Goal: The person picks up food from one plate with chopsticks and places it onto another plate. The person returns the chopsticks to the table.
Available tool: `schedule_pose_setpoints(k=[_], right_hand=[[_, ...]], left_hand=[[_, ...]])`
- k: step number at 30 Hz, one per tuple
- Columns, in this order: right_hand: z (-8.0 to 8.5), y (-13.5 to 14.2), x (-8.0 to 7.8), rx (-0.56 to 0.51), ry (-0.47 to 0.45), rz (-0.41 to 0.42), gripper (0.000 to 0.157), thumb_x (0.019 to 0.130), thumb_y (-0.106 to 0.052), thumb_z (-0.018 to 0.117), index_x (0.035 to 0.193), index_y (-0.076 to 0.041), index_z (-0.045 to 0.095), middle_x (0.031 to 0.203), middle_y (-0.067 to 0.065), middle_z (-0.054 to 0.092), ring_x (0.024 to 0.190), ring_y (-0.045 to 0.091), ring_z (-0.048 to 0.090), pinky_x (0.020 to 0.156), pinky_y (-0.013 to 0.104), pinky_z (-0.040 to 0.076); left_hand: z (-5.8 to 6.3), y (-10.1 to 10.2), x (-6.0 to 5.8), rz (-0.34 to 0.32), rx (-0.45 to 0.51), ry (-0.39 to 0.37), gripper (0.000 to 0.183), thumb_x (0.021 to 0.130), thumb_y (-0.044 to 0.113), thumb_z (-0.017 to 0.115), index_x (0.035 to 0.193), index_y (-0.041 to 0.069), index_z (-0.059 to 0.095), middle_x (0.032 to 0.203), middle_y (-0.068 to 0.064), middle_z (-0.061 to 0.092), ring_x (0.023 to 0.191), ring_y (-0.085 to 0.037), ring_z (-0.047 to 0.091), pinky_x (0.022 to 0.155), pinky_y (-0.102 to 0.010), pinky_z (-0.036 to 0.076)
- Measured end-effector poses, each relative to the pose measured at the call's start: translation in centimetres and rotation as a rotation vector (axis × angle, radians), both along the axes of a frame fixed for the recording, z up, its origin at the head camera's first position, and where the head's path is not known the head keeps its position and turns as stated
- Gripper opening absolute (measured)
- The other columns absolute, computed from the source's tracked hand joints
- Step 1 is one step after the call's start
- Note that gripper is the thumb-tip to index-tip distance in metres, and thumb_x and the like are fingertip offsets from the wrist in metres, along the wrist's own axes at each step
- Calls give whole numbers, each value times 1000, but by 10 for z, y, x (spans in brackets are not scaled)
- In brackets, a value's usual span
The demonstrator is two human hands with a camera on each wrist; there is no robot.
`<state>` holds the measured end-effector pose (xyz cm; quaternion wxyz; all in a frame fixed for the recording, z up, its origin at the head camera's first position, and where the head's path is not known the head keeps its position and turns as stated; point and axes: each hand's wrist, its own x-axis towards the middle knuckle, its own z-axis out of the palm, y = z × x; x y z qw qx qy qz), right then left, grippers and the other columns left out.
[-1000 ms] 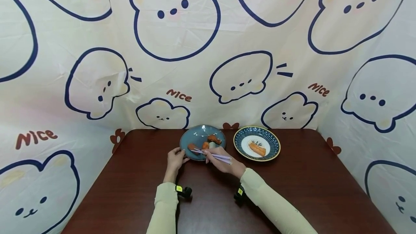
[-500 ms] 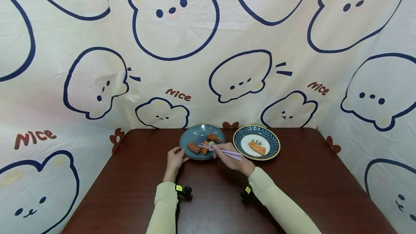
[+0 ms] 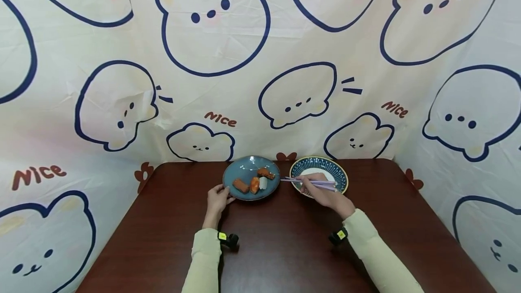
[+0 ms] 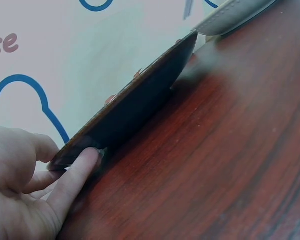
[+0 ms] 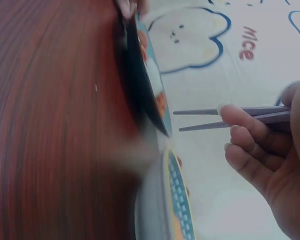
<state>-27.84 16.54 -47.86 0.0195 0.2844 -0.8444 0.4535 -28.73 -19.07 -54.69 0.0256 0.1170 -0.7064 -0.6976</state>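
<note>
My left hand (image 3: 218, 199) grips the near left rim of a round blue plate (image 3: 244, 166), with the thumb below the rim in the left wrist view. On that plate lie a brown block-shaped piece (image 3: 240, 186), an orange piece (image 3: 254, 185), a white piece (image 3: 263, 183) and a crusty reddish-brown piece (image 3: 266, 173) of food. My right hand (image 3: 323, 190) holds a pair of lilac chopsticks (image 5: 202, 112) over a patterned dish (image 3: 300, 166). Their tips point left toward the blue plate, slightly apart with nothing between them. The hand mostly hides the dish's contents; a bit of orange food (image 5: 178, 225) shows inside.
Both dishes stand side by side at the far edge of a dark brown wooden table (image 3: 268, 248). Behind and around it hangs a pale cloth (image 3: 248, 139) printed with bear faces. Each wrist carries a small black camera (image 3: 232, 241).
My right hand with the chopsticks has moved right, from over the food on the blue plate to over the patterned dish. The left hand stays at the blue plate's rim.
</note>
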Motion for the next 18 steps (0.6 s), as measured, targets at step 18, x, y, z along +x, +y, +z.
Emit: schedule_pose_setpoints(k=[18], right_hand=[[-11, 86, 8, 48, -73, -240, 45, 111, -33, 42, 102, -4, 76, 76, 4, 61, 71, 20, 53, 55, 25, 42]], left_hand=[[0, 0, 0, -5, 8, -4, 46, 107, 10, 49, 148, -11, 42, 132, -33, 55, 110, -37, 65, 80, -30, 64]])
